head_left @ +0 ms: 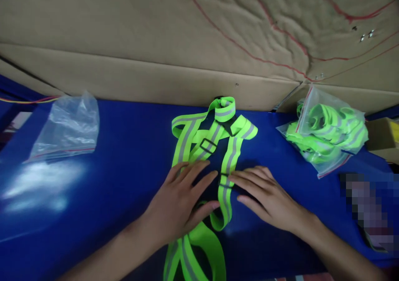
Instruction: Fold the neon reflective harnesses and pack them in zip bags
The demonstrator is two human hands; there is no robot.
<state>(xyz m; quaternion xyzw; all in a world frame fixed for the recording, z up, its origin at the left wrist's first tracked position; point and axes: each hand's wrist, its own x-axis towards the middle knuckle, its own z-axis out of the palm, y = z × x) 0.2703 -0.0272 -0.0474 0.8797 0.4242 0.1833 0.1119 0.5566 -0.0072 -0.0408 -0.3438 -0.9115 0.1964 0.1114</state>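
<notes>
A neon-green reflective strap harness (230,160) with grey stripes lies loosely spread on the blue table, its lower straps running toward the near edge. Black slide buckles sit on it, one on the middle strap (208,145) and another on the right strap. My left hand (182,202) rests over the left straps with fingers stretched and spread, covering part of them. At the right strap, my right hand (264,193) has its fingers extended, the fingertips touching the strap's edge by the buckle. Neither hand is gripping anything.
An empty clear zip bag (70,123) lies at the left. On the right are clear zip bags (333,127) holding folded green straps. Brown cardboard panels (149,77) stand along the back of the blue table (124,148). A cardboard box (378,135) and a pixelated object (368,210) are far right.
</notes>
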